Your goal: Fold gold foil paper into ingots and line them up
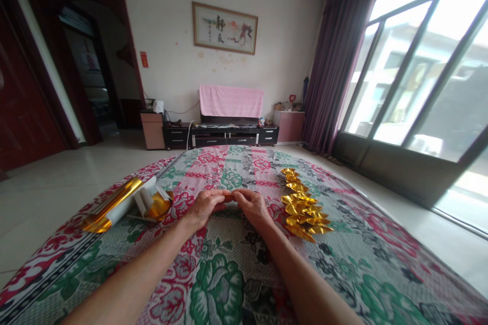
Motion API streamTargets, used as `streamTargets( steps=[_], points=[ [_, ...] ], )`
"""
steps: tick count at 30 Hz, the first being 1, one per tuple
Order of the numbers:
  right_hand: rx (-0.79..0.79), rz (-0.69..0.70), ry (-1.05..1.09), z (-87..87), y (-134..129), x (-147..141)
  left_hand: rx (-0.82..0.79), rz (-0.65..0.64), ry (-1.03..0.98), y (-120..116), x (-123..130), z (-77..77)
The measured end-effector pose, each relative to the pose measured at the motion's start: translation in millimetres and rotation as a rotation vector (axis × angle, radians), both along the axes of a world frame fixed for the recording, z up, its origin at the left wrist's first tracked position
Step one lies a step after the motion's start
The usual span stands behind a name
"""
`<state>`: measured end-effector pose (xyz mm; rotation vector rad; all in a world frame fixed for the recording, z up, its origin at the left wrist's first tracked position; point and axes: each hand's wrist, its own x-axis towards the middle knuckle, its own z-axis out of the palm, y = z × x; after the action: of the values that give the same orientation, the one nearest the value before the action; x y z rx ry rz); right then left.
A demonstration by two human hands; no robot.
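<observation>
Between my two hands, a small folded piece of gold foil paper (229,197) is held just above the patterned cloth. My left hand (206,206) pinches its left end. At its right end, the fingers of my right hand (252,205) are closed on it. Only a narrow strip shows, since fingers cover the rest. To the right lie rows of folded gold foil ingots (301,205) with pointed ends. On the left rest rolled gold foil sheets (114,205) with white backs, next to a smaller curled stack of foil paper (156,205).
A floral cloth (216,284) covers the rounded surface under my hands. Beyond it stands a low black cabinet (232,137) with a pink towel (232,100) draped above it. A purple curtain (331,61) and windows are at the right.
</observation>
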<state>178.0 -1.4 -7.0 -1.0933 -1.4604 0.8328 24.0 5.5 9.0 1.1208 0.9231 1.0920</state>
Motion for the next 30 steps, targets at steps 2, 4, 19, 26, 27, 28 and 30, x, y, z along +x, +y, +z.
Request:
streamTargets(
  steps=[2, 4, 19, 26, 27, 28, 30],
  points=[
    [0.014, 0.043, -0.017, 2.1, -2.1, 1.3, 0.008, 0.031, -0.008, 0.0, 0.8, -0.2],
    [0.018, 0.056, -0.009, 3.0, -3.7, 1.8, 0.009, 0.049, -0.008, -0.4, 1.3, -0.1],
    [-0.023, 0.058, 0.046, 9.4, -9.5, -0.7, -0.034, 0.057, 0.026, -2.3, 0.1, 1.7],
    [-0.053, 0.068, 0.076, 6.9, -7.4, 0.1, -0.025, 0.044, 0.012, -2.5, 0.6, 0.9],
    [-0.055, 0.071, 0.081, 6.2, -7.0, 0.3, -0.029, 0.045, 0.010, -2.7, 0.6, 0.9],
    [-0.057, 0.075, 0.086, 5.6, -6.6, 0.3, -0.033, 0.046, 0.007, -2.7, 0.7, 0.8],
    [-0.058, 0.082, 0.087, 4.9, -6.1, 0.2, -0.039, 0.053, 0.000, -2.1, 0.6, 0.4]
  ],
)
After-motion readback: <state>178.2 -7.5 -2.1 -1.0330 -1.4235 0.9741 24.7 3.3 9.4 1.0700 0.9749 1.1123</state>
